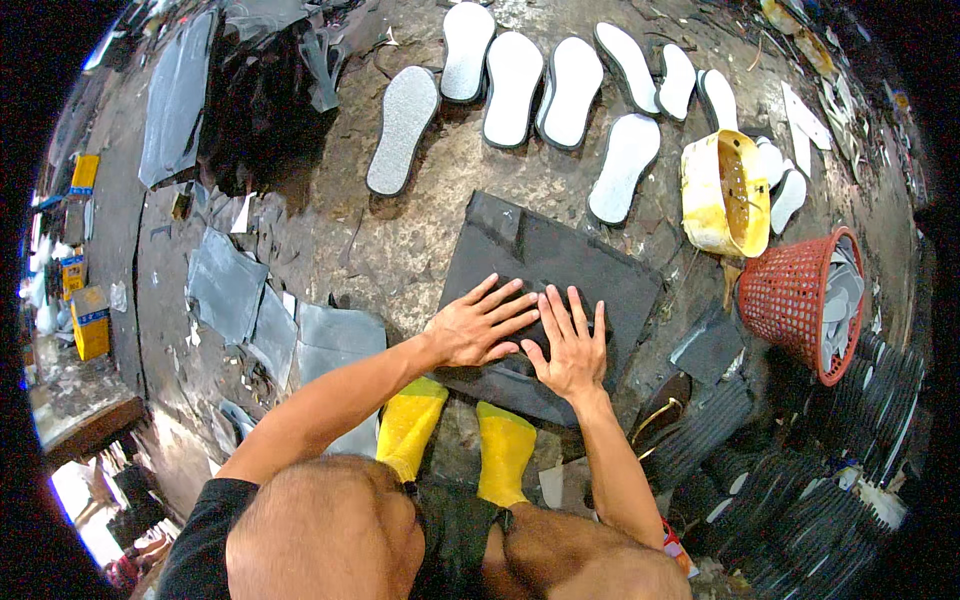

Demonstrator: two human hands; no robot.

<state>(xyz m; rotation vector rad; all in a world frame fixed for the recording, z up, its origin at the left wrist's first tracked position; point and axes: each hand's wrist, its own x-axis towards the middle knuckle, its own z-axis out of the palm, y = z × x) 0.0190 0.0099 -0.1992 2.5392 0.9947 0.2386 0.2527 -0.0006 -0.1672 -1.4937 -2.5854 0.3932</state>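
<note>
A dark square board or sheet lies on the floor in front of my feet, turned at a slant. My left hand rests flat on it, fingers spread toward the right. Close beside it, my right hand presses flat too, its fingers pointing away from me. The thumbs nearly meet. Something black sits under my palms, mostly hidden by them. Beyond the board stand white-topped shoe soles in a loose row, one with a grey top at the left.
A yellow cut-open container and a red basket of grey pieces are on the right. Stacked dark soles fill the lower right. Grey sheets lie left, with black sheeting behind and yellow boxes at the far left.
</note>
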